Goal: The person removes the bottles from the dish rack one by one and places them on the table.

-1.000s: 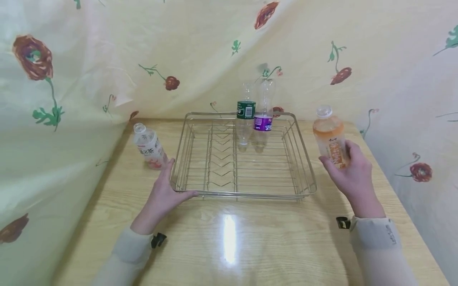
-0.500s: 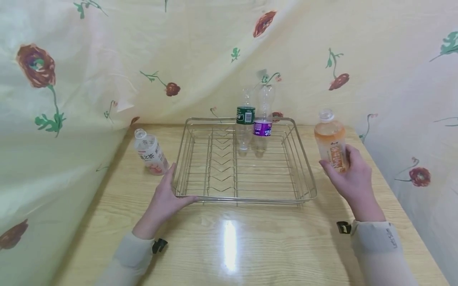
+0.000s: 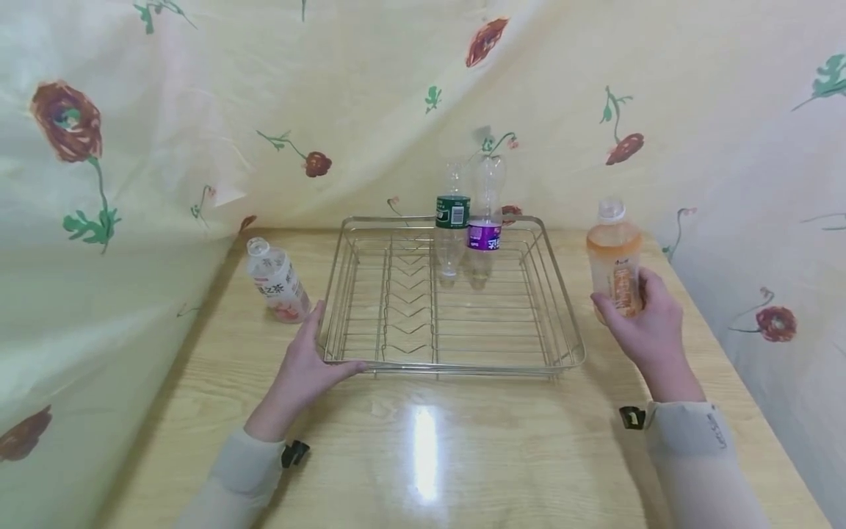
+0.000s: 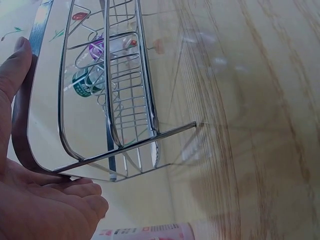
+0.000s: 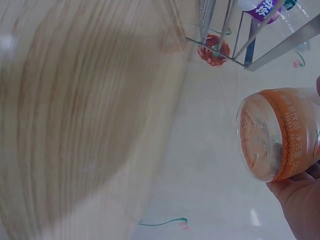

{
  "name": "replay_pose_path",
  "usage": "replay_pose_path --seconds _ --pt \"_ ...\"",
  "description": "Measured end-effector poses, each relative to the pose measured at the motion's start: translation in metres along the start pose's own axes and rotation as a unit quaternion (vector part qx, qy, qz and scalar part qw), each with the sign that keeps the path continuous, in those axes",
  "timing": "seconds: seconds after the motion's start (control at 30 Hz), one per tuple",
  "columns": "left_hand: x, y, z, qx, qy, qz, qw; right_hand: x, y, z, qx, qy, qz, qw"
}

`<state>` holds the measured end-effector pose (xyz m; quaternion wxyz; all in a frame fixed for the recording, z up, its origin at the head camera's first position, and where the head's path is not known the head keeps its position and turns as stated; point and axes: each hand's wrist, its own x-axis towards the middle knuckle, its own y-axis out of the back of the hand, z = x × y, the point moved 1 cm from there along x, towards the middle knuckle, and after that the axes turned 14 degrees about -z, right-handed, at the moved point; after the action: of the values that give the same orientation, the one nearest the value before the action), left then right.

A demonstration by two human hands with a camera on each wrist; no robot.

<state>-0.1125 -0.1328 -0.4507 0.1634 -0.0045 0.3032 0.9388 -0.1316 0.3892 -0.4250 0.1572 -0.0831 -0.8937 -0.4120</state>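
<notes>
My right hand (image 3: 651,323) grips a lidless plastic drink bottle (image 3: 615,253) with an orange label, its neck up, to the right of the rack. In the right wrist view the base of this bottle (image 5: 257,137) faces the camera, apart from the table. At the front left corner of a wire dish rack (image 3: 456,369), my left hand (image 3: 304,371) rests with its thumb along the front rim and forefinger along the left side. The left wrist view has the thumb (image 4: 15,67) against the flat rim and the other fingers (image 4: 75,197) just outside the corner.
Upside down at the rack's back stand a green-labelled bottle (image 3: 452,213) and a purple-labelled bottle (image 3: 485,236). A pink-and-white bottle (image 3: 280,286) stands left of the rack, close to my left fingertips. Flowered cloth (image 3: 370,110) hangs behind the wooden table (image 3: 515,448).
The orange-labelled bottle has gone from leaning left to nearly upright in my right hand. My left hand stays at the rack corner. The head view has tilted slightly upward.
</notes>
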Motion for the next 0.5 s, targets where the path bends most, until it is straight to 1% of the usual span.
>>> replay_pose_path --seconds 0.13,0.23,0.37,0.5 --pt "0.0 0.0 -0.003 -0.01 0.001 0.0 1.0 0.001 -0.001 0.007 0.009 -0.018 -0.018 0.9996" --pt "0.0 -0.001 -0.004 -0.018 -0.003 0.003 0.9998 0.001 -0.002 0.011 0.014 -0.02 -0.02 0.9995" --pt "0.0 -0.001 -0.003 -0.018 -0.009 0.007 0.9998 -0.002 -0.003 0.014 0.026 -0.029 -0.023 0.999" --pt "-0.003 -0.003 -0.004 -0.011 -0.007 0.01 0.9999 -0.005 -0.003 0.017 0.039 -0.041 -0.034 0.9978"
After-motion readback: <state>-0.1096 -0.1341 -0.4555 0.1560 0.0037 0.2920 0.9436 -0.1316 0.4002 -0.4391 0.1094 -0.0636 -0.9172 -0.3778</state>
